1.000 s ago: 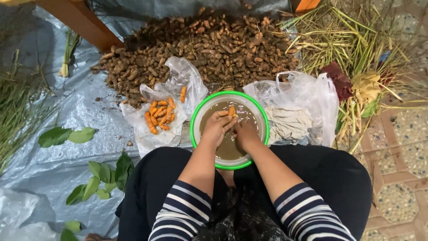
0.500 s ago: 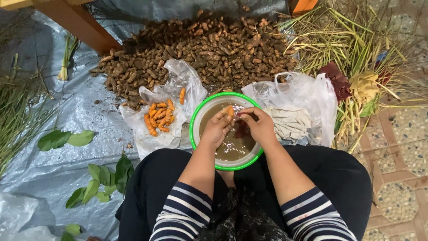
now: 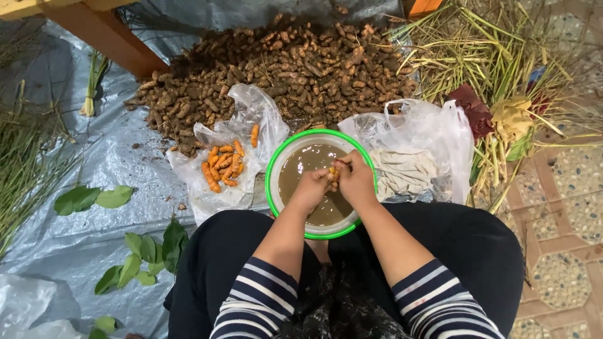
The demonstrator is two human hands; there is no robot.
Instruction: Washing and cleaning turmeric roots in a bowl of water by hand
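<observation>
Both hands are over a white bowl with a green rim that holds muddy brown water. My left hand and my right hand are pressed together around a small orange root piece held between the fingers. The bowl rests against my knees, which are in black trousers. My sleeves are striped dark and white.
A clear plastic bag left of the bowl carries several peeled orange roots. A second bag on the right holds pale scraps. A large heap of brown unpeeled roots lies behind on grey sheeting, with stalks at right and green leaves at left.
My hands have drawn closer together over the bowl's middle, and the right hand has moved back left onto the root piece.
</observation>
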